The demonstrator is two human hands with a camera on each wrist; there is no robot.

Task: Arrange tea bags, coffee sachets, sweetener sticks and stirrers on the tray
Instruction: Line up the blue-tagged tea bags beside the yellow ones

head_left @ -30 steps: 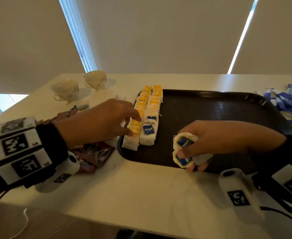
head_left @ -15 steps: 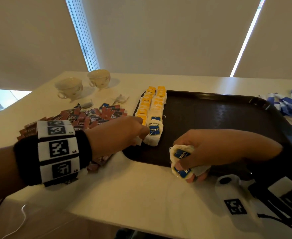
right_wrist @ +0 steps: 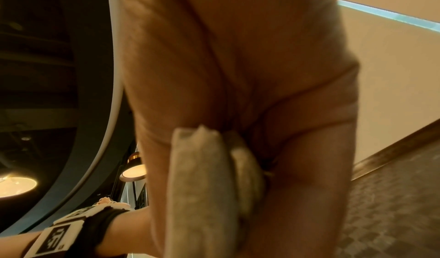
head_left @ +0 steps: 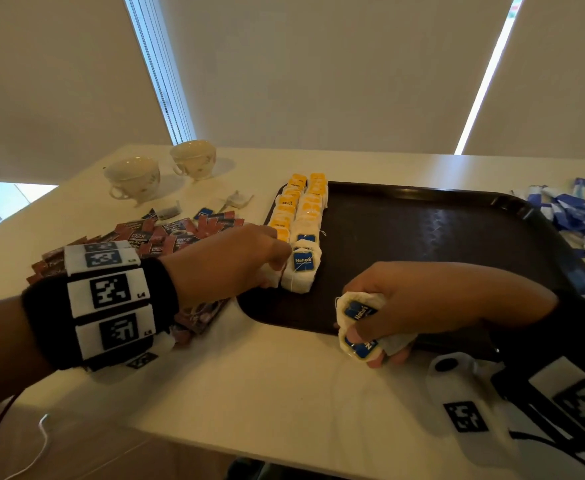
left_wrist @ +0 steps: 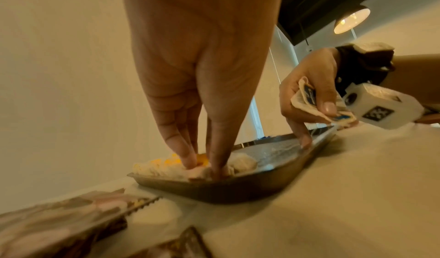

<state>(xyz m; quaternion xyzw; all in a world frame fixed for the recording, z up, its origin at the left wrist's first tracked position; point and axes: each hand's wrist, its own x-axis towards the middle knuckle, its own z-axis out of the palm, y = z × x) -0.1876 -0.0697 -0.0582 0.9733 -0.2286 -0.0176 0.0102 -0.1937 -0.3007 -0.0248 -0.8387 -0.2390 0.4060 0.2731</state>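
Observation:
A dark tray (head_left: 422, 194) lies on the white table. Two rows of tea bags (head_left: 301, 209) run along its left side, most with yellow tags and the nearest right ones with blue tags. My left hand (head_left: 277, 258) is at the near end of the left row. Its thumb and fingers point down and pinch the nearest yellow-tag tea bag (left_wrist: 202, 161) against the tray (left_wrist: 238, 188). My right hand (head_left: 363, 327) rests at the tray's near rim and grips a bunch of blue-tag tea bags (head_left: 357, 310), which also fill the right wrist view as tea bags (right_wrist: 202, 186).
Brown coffee sachets (head_left: 166, 233) are piled on the table left of the tray, under my left wrist. Blue and white sweetener sticks (head_left: 575, 216) lie beyond the tray's right rim. Two cups (head_left: 133, 178) stand at the back left. The table's front edge is near me.
My left wrist has swung down and toward me while its fingertips stayed at the near end of the left row. The right hand has kept its place with its tea bags.

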